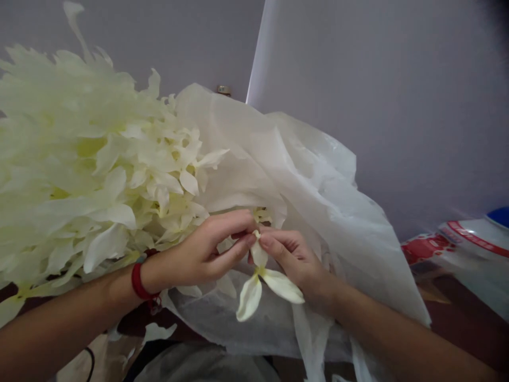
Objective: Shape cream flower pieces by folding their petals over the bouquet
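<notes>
A cream artificial flower piece with three petals hangs between my hands, two petals pointing down and one up. My left hand pinches its upper petal near the tip, thumb against fingers. Close beside it, my right hand grips the same petal with thumb and bent fingers. The two sets of fingertips nearly meet. To the left, a large heap of similar cream flower pieces rises behind my left forearm. Behind and under my hands spreads a translucent white plastic bag.
At the right lie a red-printed package and a white container with a red band and blue lid. A dark reddish table surface shows below them. A small lidded jar stands near the grey wall. Loose petals lie at the front edge.
</notes>
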